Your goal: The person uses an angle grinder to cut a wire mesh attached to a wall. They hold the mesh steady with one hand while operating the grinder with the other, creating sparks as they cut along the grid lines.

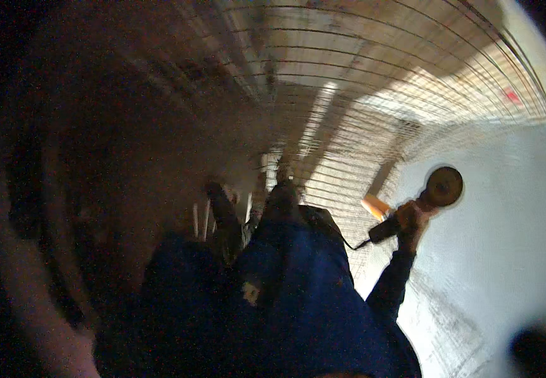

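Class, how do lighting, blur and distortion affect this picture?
Head view: grainy darkness swallows the left side; glare whitens the pale surface at right. Head view: dark lines above bow with the fisheye curve. Head view: right hand and angle grinder look soft, fine detail lost.

No text, label, number or sign could be read. Any markings on the dark handheld tool or its round disc were lost in shadow and blur, and the small pale patch on the dark blue clothing showed no legible lettering.
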`<state>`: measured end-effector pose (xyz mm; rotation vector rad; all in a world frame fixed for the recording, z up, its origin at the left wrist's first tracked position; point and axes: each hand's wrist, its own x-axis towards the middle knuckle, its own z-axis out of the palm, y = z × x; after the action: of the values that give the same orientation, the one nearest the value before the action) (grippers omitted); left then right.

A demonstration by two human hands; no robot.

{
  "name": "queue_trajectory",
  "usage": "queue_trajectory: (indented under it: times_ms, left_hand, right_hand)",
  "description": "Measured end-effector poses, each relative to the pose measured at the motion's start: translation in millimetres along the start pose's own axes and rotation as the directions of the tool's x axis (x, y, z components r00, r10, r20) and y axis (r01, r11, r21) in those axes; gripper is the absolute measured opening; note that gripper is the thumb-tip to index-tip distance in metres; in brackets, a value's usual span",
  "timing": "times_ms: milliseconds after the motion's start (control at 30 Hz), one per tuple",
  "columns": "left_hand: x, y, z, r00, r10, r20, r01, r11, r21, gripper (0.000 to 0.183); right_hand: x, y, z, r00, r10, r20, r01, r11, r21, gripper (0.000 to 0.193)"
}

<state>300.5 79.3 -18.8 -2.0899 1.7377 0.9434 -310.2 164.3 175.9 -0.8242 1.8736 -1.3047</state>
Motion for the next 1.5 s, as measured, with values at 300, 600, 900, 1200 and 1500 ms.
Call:
queue_trajectory:
  times_ms: [300,600,900,1200,1500]
  left_hand:
    - [5,75,-24,0.979,0.198,0.056,-0.183,0.962,-0.202,0.042]
    - [-74,385,-1,0.631,0.766,0.123,-0.562,0.562,-0.607,0.047]
    - [-192,579,10,0.482,0.83,0.28,-0.716,0.557,-0.421,0.106]
    - [-193,550,25,0.52,0.801,0.297,-0.445,0.551,-0.706,0.09]
    - [-159,464,40,0.516,0.77,0.376,-0.395,0.604,-0.693,0.088]
  right_hand:
    - [10,-22,21,0.939,0.343,-0.027,-0.291,0.836,0.466,0.028]
    - [51,-9,-34,0.996,-0.049,-0.07,0.071,0.935,0.348,0.027]
    - [81,-31,-100,0.999,-0.042,-0.024,0.048,0.826,0.561,0.033]
    - [73,30,-70,1.0,0.008,0.016,-0.013,0.926,0.378,0.038]
    - [23,34,-8,0.996,0.072,0.057,-0.09,0.883,0.46,0.03]
